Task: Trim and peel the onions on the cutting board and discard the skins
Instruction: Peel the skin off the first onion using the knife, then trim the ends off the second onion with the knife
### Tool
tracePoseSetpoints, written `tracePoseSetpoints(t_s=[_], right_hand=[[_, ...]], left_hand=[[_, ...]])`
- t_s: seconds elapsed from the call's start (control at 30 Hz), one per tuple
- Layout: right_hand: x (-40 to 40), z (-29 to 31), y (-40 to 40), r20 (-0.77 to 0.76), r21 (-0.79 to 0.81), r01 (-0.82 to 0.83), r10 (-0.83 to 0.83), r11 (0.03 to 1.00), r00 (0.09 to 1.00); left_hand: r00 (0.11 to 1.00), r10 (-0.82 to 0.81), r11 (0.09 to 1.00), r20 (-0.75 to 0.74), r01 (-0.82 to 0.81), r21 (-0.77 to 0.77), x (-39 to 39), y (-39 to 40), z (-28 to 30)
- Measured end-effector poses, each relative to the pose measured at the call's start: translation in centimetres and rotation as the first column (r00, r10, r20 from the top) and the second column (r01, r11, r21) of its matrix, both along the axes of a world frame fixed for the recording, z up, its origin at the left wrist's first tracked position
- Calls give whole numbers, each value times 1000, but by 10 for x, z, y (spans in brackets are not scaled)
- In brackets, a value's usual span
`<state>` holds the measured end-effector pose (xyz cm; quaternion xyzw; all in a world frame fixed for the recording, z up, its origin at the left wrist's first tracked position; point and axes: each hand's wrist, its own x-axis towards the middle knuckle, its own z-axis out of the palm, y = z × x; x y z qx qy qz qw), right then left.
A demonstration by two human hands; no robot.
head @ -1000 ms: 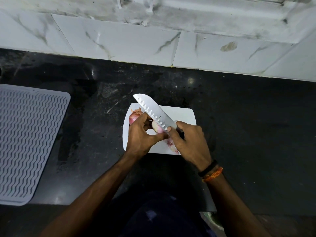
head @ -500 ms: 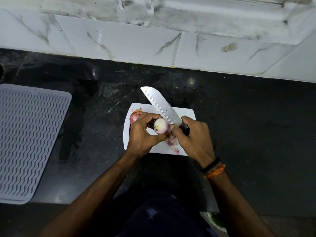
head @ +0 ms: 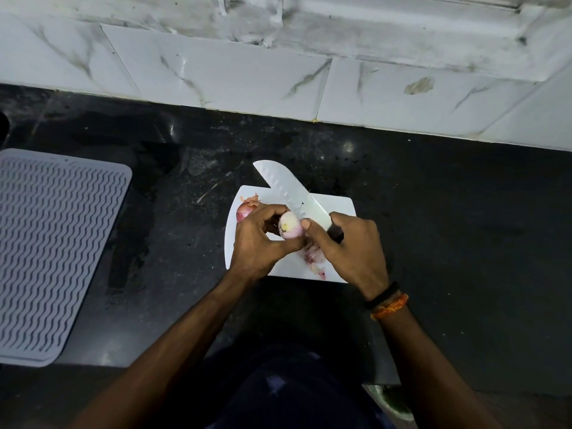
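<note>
A white cutting board (head: 340, 209) lies on the black counter. Above it my left hand (head: 258, 246) holds a small pale pink onion (head: 290, 228) between fingers and thumb. My right hand (head: 346, 247) grips the dark handle of a wide knife (head: 289, 188); its blade points up and left and lies against the onion, and my right thumb touches the onion's right side. A second, unpeeled red onion (head: 243, 212) sits on the board behind my left hand, with a scrap of orange skin (head: 251, 199) beside it. Loose pink skins (head: 314, 258) lie on the board under my hands.
A grey ribbed drying mat (head: 52, 243) covers the counter at the left. White marble-look wall tiles (head: 232, 75) run along the back. Black counter (head: 464, 227) stretches to the right of the board. The counter's front edge lies just below my forearms.
The peeled onion has turned so its pale end faces up and shows more. The knife blade shifted up and right against it. Both hands stay over the board.
</note>
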<state>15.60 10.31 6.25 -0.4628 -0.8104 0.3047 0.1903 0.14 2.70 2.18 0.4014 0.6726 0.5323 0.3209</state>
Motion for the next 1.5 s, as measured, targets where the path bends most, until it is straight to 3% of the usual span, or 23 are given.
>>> tracePoseSetpoints(t_s=[0.2,0.77,0.93,1.23,1.37,1.5], right_hand=[[14,-3,8,-165,-200,53,-87,978,982],[28,-14,24,-107,-215,133,-158,968,982],[27,-20,28,-47,-284,155,-175,946,983],[20,-50,31,113,-387,202,-171,900,979],[17,-56,31,116,-430,231,-200,873,973],[15,-57,31,98,-448,232,-211,863,973]], left_hand=[[989,39,999,146,-40,3,-1,-3,-2],[957,-9,1000,290,9,1,-4,-9,0],[945,-7,1000,328,6,4,-4,-9,0],[971,-13,997,238,-5,76,-22,-5,6],[999,-39,999,14,39,29,-42,14,21],[959,-133,990,-252,115,-86,-66,43,31]])
